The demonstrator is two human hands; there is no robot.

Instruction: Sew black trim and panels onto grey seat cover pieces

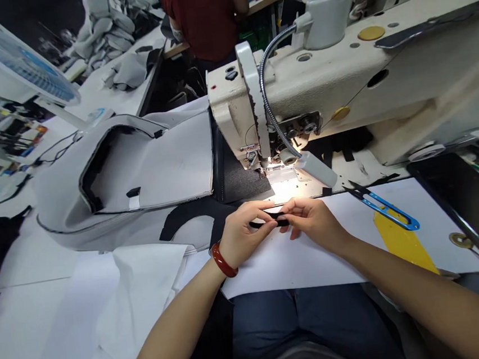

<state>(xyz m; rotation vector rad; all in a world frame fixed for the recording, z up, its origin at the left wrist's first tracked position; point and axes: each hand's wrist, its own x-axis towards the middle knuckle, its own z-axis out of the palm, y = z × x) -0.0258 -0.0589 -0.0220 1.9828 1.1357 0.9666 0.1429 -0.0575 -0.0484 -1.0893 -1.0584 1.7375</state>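
By sewing machine (298, 89) — left hand (241, 234), right hand (314, 223) pinched closed on black strip (274, 218) between them.

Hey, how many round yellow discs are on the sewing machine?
2. One disc sits on top of the sewing machine, and the other disc is on its side facing the person. More may be hidden on the far side.
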